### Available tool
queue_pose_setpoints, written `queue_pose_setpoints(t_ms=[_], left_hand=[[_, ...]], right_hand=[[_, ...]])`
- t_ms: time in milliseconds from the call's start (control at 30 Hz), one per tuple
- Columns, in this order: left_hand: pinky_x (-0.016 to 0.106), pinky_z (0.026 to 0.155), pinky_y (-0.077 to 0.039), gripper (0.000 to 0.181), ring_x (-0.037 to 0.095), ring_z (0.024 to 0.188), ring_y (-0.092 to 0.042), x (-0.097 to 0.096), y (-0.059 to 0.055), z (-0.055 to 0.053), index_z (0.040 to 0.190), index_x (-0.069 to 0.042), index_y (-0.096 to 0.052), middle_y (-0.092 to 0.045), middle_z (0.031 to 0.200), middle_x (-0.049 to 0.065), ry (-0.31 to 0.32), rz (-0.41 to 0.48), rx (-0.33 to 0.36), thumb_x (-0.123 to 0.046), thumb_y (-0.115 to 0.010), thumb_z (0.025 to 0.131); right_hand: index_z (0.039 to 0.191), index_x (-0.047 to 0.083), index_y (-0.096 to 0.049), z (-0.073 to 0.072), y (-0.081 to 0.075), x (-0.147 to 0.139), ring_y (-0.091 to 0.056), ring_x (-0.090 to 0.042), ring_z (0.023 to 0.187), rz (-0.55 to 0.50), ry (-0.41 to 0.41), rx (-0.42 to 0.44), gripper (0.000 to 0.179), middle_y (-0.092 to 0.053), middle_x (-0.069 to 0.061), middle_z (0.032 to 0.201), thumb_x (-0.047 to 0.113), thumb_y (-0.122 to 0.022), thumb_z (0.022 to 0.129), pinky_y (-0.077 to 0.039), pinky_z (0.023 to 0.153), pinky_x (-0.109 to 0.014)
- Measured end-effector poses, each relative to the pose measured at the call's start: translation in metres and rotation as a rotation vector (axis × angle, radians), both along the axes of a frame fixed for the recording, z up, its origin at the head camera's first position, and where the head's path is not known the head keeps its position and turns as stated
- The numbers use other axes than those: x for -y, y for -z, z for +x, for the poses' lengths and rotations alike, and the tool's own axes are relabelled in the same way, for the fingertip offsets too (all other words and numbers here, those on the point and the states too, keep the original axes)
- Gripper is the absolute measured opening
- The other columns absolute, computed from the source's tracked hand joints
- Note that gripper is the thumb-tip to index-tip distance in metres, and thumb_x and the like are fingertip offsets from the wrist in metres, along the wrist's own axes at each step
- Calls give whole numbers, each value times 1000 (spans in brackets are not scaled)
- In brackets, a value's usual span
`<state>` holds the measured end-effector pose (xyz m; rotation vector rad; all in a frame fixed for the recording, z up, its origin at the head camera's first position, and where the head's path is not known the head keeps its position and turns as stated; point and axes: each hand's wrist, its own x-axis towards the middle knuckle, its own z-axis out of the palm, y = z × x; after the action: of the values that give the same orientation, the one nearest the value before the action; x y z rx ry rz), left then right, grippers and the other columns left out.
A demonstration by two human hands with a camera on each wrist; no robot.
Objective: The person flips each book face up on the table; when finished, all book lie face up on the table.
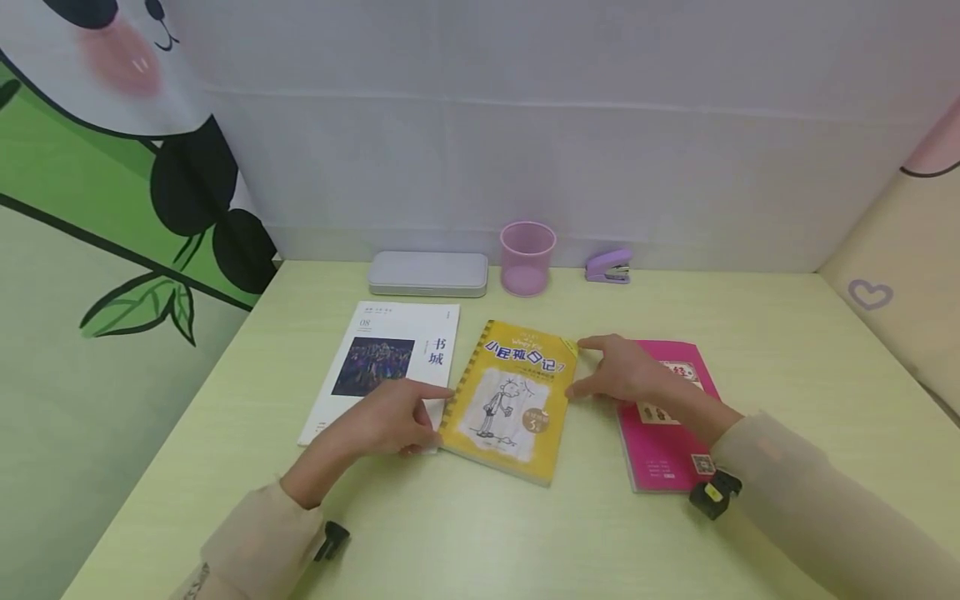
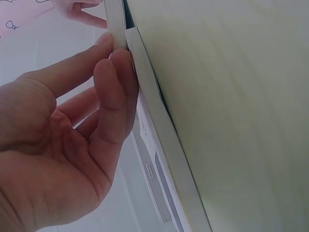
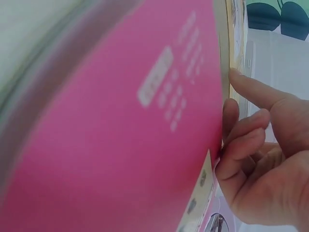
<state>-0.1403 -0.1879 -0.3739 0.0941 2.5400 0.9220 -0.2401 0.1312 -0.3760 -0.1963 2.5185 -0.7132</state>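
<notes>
A yellow book (image 1: 510, 400) with a cartoon boy on its cover lies slightly turned on the table. My left hand (image 1: 386, 421) touches its left edge with thumb and index finger, over the white book (image 1: 442, 321). At the yellow book's right edge, the thumb and index finger of my right hand (image 1: 630, 371) touch its side. My right forearm crosses above a pink book (image 1: 656, 458), hiding part of its cover. In the left wrist view, the fingertips meet the end of the yellow book (image 2: 116, 26); the other fingers are loosely bent.
Along the back of the table stand a grey flat case (image 1: 427, 273), a pink translucent cup (image 1: 527, 262) and a purple stapler (image 1: 609, 265). A white panel (image 1: 465, 167) rises behind them, with a panda-printed panel (image 1: 112, 167) at left.
</notes>
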Motion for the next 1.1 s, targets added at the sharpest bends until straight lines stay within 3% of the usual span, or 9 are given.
queue_pose_setpoints(t_ms=[200,400,633,733,867,1100], left_hand=[[27,56,-48,68,16,58,-58,-4,2,-1,150,-11,-60,-66,72,5,19,15,-4,-4,-84,87],[28,54,-52,73,16,56,-60,-8,4,0,152,-11,-58,-66,71,6,0,20,12,-3,-85,85],[27,52,-51,76,17,54,-60,-12,2,1,153,-10,-57,-66,71,8,-28,25,29,-4,-87,84],[27,52,-51,77,18,54,-61,-13,2,0,153,-10,-56,-66,72,8,-29,19,25,-4,-87,83],[28,52,-51,78,18,54,-62,-15,2,-1,154,-10,-55,-66,74,8,-30,10,18,-5,-88,83],[28,52,-51,80,18,54,-64,-19,1,-5,155,-9,-53,-67,75,6,-20,-21,11,-7,-88,84]], right_hand=[[164,6,-36,-7,-2,-1,-59,-18,70,6,-74,-3,98,-64,-7,81,38,-87,87,-45,64,-27],[166,10,-32,-13,1,-2,-57,-19,73,-30,-88,29,101,-62,-7,81,38,-88,86,-44,67,-29],[168,12,-29,-22,2,-3,-60,-23,99,-24,-128,27,105,-62,-14,120,39,-89,85,-47,80,-31],[168,12,-27,-26,3,-2,-59,-20,88,-31,-137,35,106,-64,-9,101,37,-89,86,-47,76,-30],[169,12,-24,-30,4,-2,-51,-15,68,-52,-140,46,106,-52,0,70,33,-88,87,-42,66,-28],[169,12,-22,-34,4,-5,-42,-12,56,-132,-139,76,106,-48,2,65,29,-88,88,-36,53,-26]])
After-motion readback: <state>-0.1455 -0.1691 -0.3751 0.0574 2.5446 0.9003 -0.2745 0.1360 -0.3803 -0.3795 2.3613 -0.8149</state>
